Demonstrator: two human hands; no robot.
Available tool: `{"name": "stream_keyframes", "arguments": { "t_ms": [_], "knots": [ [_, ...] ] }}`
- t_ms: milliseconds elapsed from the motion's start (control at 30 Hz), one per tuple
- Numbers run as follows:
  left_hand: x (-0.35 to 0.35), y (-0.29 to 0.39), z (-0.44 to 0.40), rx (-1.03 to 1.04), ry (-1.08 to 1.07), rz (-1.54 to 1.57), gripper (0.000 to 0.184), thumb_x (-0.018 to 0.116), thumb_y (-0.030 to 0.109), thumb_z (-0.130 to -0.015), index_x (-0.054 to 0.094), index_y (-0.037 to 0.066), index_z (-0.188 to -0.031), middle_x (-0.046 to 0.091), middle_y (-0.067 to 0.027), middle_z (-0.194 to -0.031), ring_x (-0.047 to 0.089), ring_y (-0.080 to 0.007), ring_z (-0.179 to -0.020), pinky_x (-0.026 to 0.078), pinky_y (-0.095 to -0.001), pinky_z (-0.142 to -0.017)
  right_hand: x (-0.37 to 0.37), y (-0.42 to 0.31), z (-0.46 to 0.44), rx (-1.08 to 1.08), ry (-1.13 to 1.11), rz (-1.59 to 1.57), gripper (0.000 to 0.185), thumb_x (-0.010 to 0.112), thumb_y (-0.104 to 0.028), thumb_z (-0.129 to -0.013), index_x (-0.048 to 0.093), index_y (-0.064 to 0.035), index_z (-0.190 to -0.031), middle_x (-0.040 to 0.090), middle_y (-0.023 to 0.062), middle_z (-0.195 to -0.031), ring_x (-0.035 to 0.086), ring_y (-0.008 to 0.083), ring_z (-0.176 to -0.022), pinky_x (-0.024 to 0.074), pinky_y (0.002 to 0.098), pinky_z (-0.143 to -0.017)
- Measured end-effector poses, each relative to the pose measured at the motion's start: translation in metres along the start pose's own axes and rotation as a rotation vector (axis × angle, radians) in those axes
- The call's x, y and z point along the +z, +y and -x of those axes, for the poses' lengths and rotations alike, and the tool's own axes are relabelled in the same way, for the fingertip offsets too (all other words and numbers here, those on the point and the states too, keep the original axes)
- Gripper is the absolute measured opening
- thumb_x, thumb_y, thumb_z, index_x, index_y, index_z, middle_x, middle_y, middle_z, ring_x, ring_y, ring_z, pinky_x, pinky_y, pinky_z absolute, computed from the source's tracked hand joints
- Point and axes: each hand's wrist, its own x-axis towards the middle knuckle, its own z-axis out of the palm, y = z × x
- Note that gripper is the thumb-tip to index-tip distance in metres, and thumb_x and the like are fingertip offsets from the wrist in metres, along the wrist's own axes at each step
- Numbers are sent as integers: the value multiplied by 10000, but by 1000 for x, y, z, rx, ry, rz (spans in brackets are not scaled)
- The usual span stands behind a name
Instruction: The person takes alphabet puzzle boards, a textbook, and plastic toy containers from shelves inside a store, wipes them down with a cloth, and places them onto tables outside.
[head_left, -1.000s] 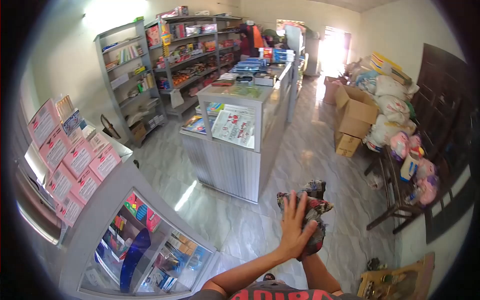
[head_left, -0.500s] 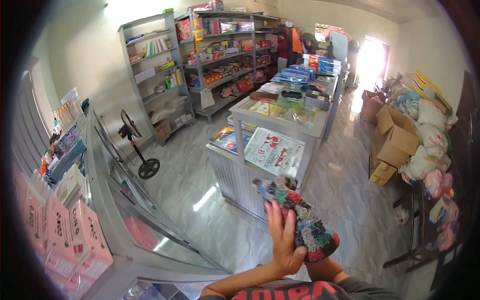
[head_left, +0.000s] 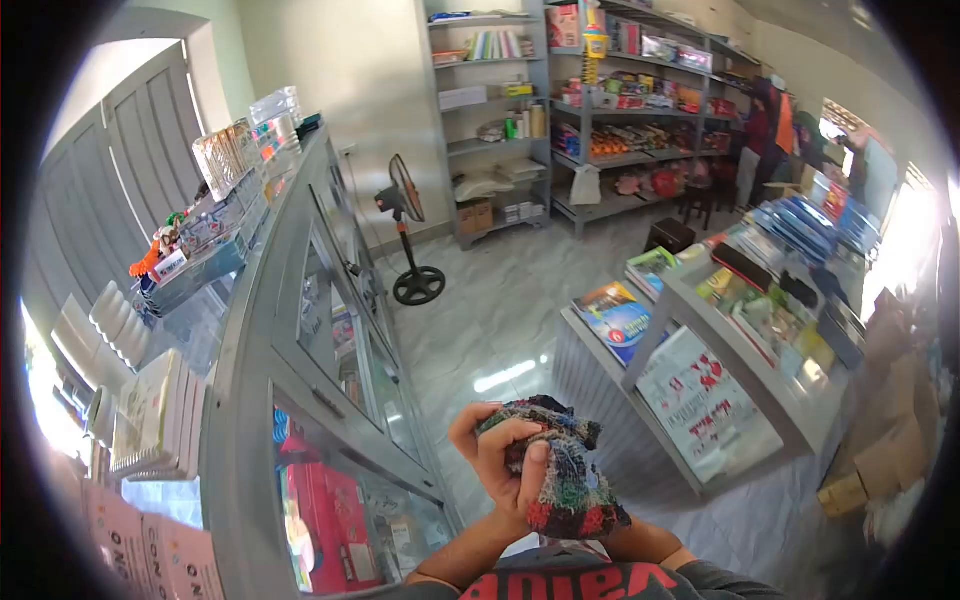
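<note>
A shaggy, multicoloured knitted cloth (head_left: 575, 480), in black, grey, green and red, is held up in front of my chest. The fingers of my left hand (head_left: 510, 455) curl over its left edge, the thumb pressed against its face. My right hand is hidden behind or inside the cloth. Only the right forearm (head_left: 650, 545) shows below it, so its fingers cannot be seen. The cloth looks bunched and folded at the top.
To the left runs a grey glass-fronted cabinet (head_left: 235, 400) with notebooks (head_left: 160, 415) and pink boxes (head_left: 150, 550). A display counter (head_left: 690, 475) stands at the right. Farther off are a black fan (head_left: 405, 230), stocked shelves (head_left: 640, 125) and people (head_left: 765, 140) at the back.
My view has turned left. My left hand went from lying flat with fingers stretched on the cloth to gripping its edge. The cloth is now more bunched.
</note>
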Motion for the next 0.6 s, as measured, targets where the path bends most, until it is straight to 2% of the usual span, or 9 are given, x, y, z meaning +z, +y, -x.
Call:
{"name": "stream_keyframes", "arguments": {
  "t_ms": [100, 133, 167, 233, 267, 333, 400, 500, 600],
  "knots": [
    [24, -51, -38, 66, -61, -68, 139, 601, 189, -879, 601, 55, -915, 397, -145, -1103, 423, -205, -941, 376, -302, -796, -35, 16, -55, -47, -91, 5, 527, 523, -288, -942, 353, -84, -1397, 459, 98, -1363, 452, 240, -1240, 353, 409, -1060],
    [33, -65, -56, 123, -34, -140, 181, 580, 209, -910, 611, 41, -849, 454, -117, -994, 437, -182, -880, 381, -286, -742, -56, 27, -63, -67, -120, 3, 525, 517, -290, -945, 351, -84, -1398, 460, 98, -1362, 454, 239, -1239, 354, 409, -1060],
    [38, -74, -73, 141, -25, -161, 181, 580, 209, -910, 611, 41, -849, 454, -117, -994, 437, -182, -880, 381, -286, -742, -60, 32, -84, -86, -146, 0, 524, 511, -292, -948, 349, -84, -1400, 462, 98, -1362, 456, 238, -1238, 356, 409, -1059],
    [43, -92, -105, -33, -99, -103, 256, 570, 227, -922, 614, 28, -768, 481, -83, -869, 455, -164, -793, 388, -279, -678, -60, 42, -131, -125, -193, -2, 520, 500, -296, -954, 345, -84, -1403, 464, 98, -1361, 459, 237, -1236, 358, 408, -1059],
    [49, -102, -120, -50, -40, -109, 327, 555, 236, -934, 605, 14, -699, 482, -60, -742, 454, -149, -698, 384, -279, -620, -63, 48, -152, -141, -216, 1, 519, 494, -298, -958, 343, -83, -1405, 465, 98, -1360, 461, 236, -1235, 359, 408, -1058],
    [45, -128, -143, -75, -10, -129, 330, 550, 232, -935, 605, 8, -699, 482, -60, -717, 452, -146, -676, 381, -279, -608, -74, 61, -181, -159, -267, 10, 516, 483, -302, -964, 339, -83, -1408, 467, 98, -1359, 464, 235, -1233, 362, 408, -1058],
    [38, -153, -164, -71, 58, -167, 341, 532, 205, -938, 588, -5, -675, 476, -53, -651, 447, -139, -630, 372, -271, -584, -54, 70, -226, -177, -315, 14, 513, 471, -306, -971, 335, -83, -1412, 470, 98, -1358, 468, 233, -1231, 364, 407, -1057],
    [25, -207, -189, 42, 151, -191, 330, 513, 183, -939, 562, -5, -672, 477, -54, -661, 447, -143, -626, 368, -273, -574, -45, 95, -281, -211, -373, 7, 510, 460, -310, -977, 331, -83, -1415, 472, 98, -1357, 471, 232, -1229, 367, 407, -1057],
    [17, -256, -219, 95, 235, -150, 308, 519, 188, -925, 535, 4, -679, 494, -66, -713, 452, -164, -653, 372, -290, -615, -28, 111, -350, -153, -381, -61, 483, 437, -284, -981, 341, -76, -1407, 492, 117, -1341, 463, 246, -1248, 377, 427, -1055]
  ]
}}
